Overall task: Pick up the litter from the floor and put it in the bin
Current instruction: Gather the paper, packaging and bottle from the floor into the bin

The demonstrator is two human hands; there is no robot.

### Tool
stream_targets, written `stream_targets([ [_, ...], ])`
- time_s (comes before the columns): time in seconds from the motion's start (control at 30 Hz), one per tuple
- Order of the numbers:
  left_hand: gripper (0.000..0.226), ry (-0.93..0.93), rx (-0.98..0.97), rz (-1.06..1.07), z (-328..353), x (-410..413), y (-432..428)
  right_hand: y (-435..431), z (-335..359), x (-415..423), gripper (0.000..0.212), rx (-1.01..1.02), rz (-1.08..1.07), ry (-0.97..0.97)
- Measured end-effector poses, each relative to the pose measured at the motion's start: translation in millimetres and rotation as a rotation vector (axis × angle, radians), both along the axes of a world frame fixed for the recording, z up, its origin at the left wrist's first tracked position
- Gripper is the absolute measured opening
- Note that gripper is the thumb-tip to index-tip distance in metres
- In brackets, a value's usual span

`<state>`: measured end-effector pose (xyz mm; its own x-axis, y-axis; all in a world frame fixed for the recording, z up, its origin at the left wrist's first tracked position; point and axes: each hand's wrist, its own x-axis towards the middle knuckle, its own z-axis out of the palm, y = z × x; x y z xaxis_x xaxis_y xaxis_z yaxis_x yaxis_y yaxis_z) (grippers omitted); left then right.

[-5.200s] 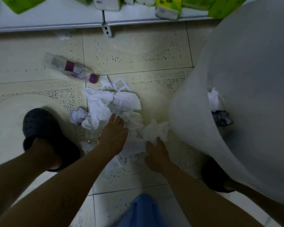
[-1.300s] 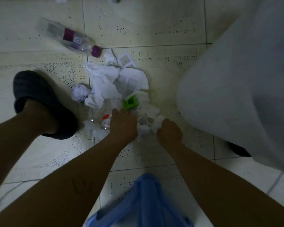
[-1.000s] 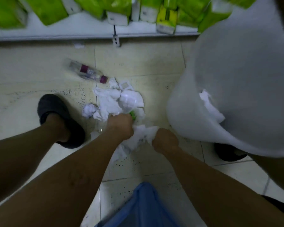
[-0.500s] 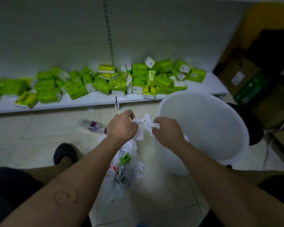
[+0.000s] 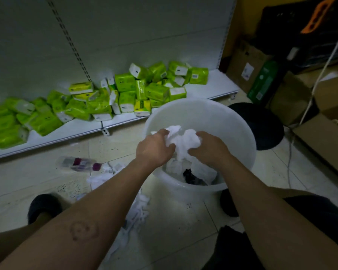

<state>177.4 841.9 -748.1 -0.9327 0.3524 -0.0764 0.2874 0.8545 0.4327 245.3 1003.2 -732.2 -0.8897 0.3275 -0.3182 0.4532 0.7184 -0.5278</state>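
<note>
White crumpled tissue paper (image 5: 181, 142) is bunched between both hands above the open mouth of the round white plastic bin (image 5: 240, 121). The left hand (image 5: 154, 150) closes on the wad's left side and the right hand (image 5: 209, 149) closes on its right side, fingers curled into the paper. Inside the bin, lower down, lie more white scraps and a dark piece (image 5: 189, 175). On the pale tiled floor (image 5: 27, 178) to the left of the bin, a clear plastic bottle with a purple cap and label (image 5: 78, 164) lies on its side, with loose white paper litter (image 5: 139, 209) near it and trailing toward the near edge under the left forearm. Farther off, green tissue packs (image 5: 98, 100) are heaped on a low white shelf (image 5: 70, 131). Brown cardboard boxes (image 5: 246, 67) stand at far right, and a dark shoe (image 5: 42, 206) rests at near left.
</note>
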Motion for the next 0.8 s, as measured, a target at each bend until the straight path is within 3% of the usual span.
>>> stream_targets([
  [0.1,0.054,0.075,-0.167,-0.086,-12,1,9,2,-4,-7,0.075,0.007,0.020,-0.045],
  [0.27,0.056,0.071,-0.226,-0.129,-8,10,-11,-19,-2,-2,0.077,0.043,0.129,0.039],
  [0.47,0.057,0.080,-0.232,-0.094,37,21,-90,-79,15,20,0.071,0.145,0.306,0.098],
  [0.8,0.062,-0.051,-0.210,0.016,62,64,-197,-180,39,50,0.077,0.203,0.414,-0.063],
])
